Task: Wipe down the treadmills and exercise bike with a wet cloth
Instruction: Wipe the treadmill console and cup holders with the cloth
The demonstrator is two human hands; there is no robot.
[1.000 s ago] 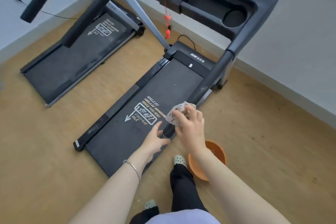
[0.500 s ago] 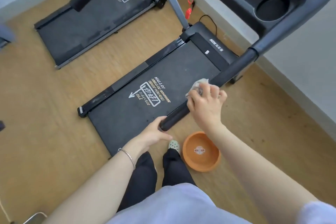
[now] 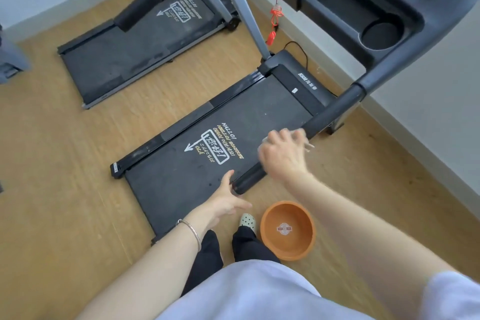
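Head view: I am looking down at a wooden floor (image 3: 65,163) where two treadmills are lying side by side. The nearer treadmill (image 3: 202,176) is running away from my feet toward the wall, its dark belt showing printed lettering and an arrow. The farther treadmill (image 3: 124,60) is sitting well apart to my left. The nearer machine's console (image 3: 363,0) is looming at the top right, with a red safety cord (image 3: 275,13) hanging from it. From the console a black padded handrail (image 3: 327,117) is slanting down toward me, above the belt's right edge.

An orange basin (image 3: 304,218) is sitting on the floor just beside my right foot. My right grip (image 3: 283,157) is lying over the handrail partway along, blurred, its fingers curling over the rail. The cloth (image 3: 262,143) is trapped under it against the rail, only a pale sliver showing at the edge. My left grip (image 3: 228,201) is lying loose, fingers straight, holding nothing. Its fingertips are touching the near end of the handrail. A thin bracelet (image 3: 193,232) is circling my left wrist.
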